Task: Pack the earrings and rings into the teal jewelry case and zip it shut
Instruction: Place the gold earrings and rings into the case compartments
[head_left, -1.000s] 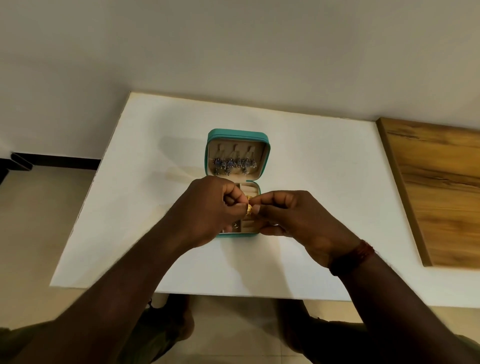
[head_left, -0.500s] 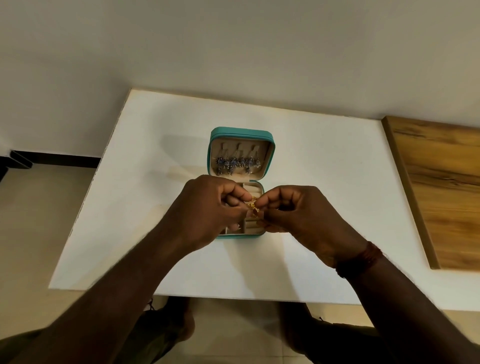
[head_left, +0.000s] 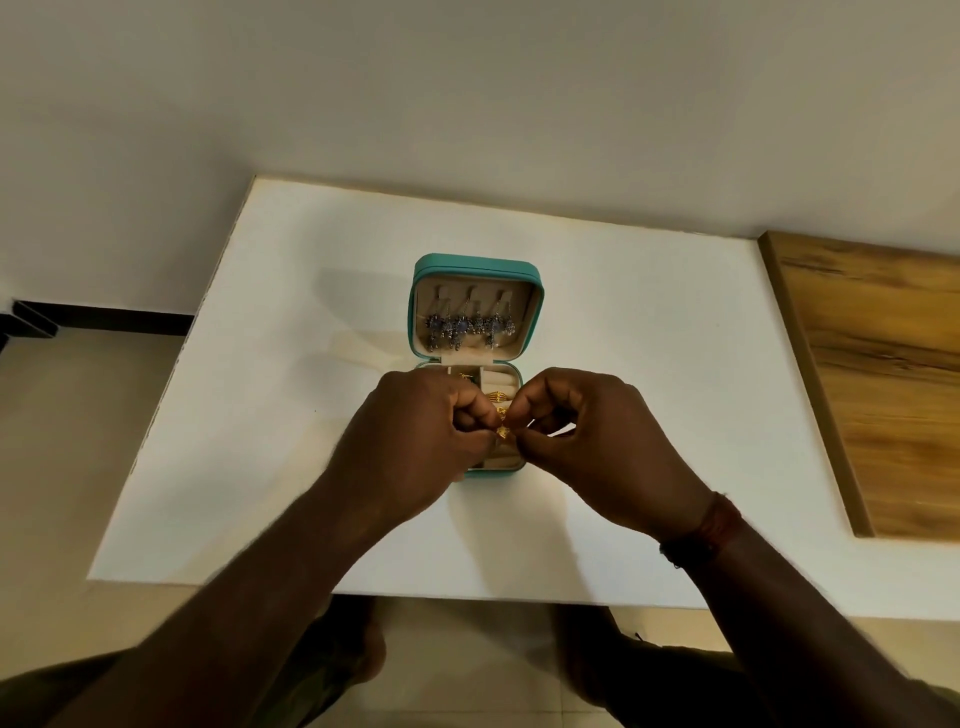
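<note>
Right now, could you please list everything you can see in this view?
teal jewelry case: one, teal, open, mid-table.
dangling earrings: several, silver and blue, hung inside the raised lid.
gold ring: one, gold, in the case's base rolls.
gold piece: one, gold, pinched over the base; too small to identify.
table: one, white, under the case.
wooden board: one, brown, at the table's right side.
wrist thread: one, reddish, on the right wrist.
left hand: one, fingers curled, pinching the gold piece.
right hand: one, fingers curled, pinching the same piece.
</note>
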